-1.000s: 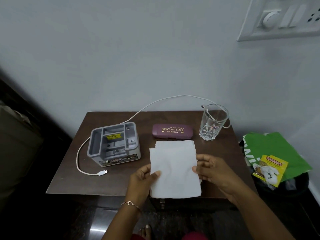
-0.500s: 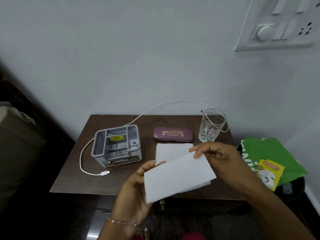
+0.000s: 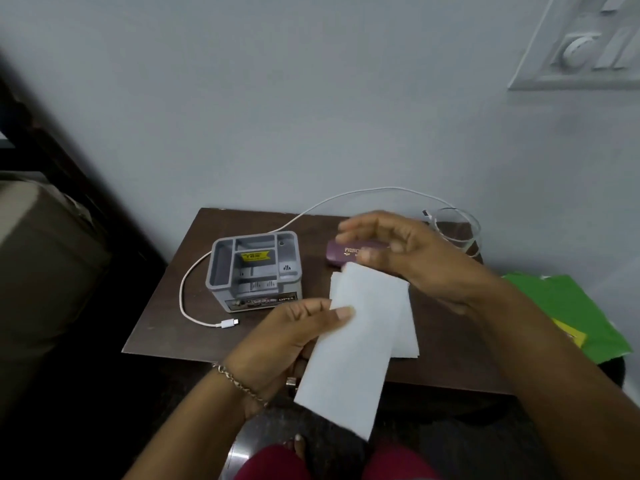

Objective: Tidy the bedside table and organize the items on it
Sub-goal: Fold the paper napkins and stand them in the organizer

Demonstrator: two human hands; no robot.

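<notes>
My left hand (image 3: 287,341) grips a folded white paper (image 3: 349,358) by its left edge, tilted and lifted over the front edge of the brown bedside table (image 3: 166,327). My right hand (image 3: 415,258) hovers at the paper's top corner with fingers apart, the thumb just touching it. A second white sheet (image 3: 403,327) lies flat on the table beneath. A grey organizer box (image 3: 254,271) stands at the left. The purple spectacle case (image 3: 337,254) is partly hidden behind my right hand.
A white charging cable (image 3: 194,306) loops round the organizer and runs to the clear glass (image 3: 464,230) at the back right. A green bag (image 3: 561,306) lies over a bin to the right. A bed (image 3: 41,254) is on the left, and a switchboard (image 3: 581,46) hangs on the wall.
The top sheet was lifted off the table and folded in half. My right hand has let go of its edge and risen over the spectacle case; the left hand keeps hold of the paper.
</notes>
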